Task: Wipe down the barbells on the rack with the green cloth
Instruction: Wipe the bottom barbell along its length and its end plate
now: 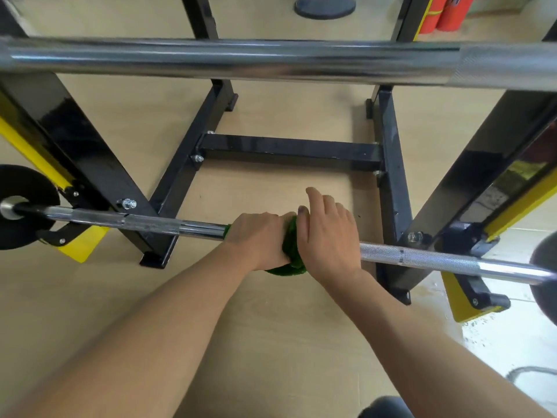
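Currently both hands sat together at the middle of the lower chrome steel barbell, which lay on the low hooks of the black-and-yellow steel rack. Bar's long axis ran left to right across the view, dipping slightly toward the right. Crumpled green cloth was wrapped round the shaft, mostly hidden between the two hands. Left hand was curled over the cloth and bar, gripping it. Right hand touched the cloth's right side, fingers curved over the top of the bar; whether they closed fully round it could not be seen, thumb side hidden. Bare shaft stretched away on both sides: smooth and knurled length leftward to the black round weight plate, knurled length rightward to the far sleeve. Any wipe stroke would likely have to slide along that left-right axis. Upper chrome steel barbell lay parallel, higher and farther from the person, well apart from both hands, no cloth on it.
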A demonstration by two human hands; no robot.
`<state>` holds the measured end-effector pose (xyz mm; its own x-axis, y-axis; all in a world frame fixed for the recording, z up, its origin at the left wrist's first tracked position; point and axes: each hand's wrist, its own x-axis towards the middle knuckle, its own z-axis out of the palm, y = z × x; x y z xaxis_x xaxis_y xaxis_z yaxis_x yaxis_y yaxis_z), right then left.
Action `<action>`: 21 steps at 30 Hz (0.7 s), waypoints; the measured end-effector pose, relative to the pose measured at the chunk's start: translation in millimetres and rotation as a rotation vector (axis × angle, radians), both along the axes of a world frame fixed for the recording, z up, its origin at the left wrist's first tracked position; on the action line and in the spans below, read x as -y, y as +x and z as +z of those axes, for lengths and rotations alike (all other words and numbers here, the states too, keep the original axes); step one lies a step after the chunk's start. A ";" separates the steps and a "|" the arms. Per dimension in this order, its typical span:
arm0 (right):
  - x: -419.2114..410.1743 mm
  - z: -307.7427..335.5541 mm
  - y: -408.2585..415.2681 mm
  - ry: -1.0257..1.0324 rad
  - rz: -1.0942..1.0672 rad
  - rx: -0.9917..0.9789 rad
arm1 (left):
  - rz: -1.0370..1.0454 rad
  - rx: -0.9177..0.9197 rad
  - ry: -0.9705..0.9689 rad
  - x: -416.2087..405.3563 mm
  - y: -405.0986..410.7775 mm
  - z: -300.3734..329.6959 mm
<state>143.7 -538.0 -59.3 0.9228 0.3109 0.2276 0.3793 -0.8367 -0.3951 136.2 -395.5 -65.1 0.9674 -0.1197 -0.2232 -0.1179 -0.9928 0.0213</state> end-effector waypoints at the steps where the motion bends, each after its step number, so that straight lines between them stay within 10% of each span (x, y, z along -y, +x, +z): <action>1: -3.3 -2.1 -3.4 0.022 0.031 0.122 | -0.027 0.006 -0.014 -0.4 0.7 0.0; 9: -40.2 -14.7 -23.8 -0.325 0.087 0.053 | 0.073 0.074 0.176 -117.3 -51.5 -7.7; 21: -65.8 -18.0 -11.4 -0.428 0.060 0.078 | 0.068 0.228 -0.072 -144.5 -54.0 -27.2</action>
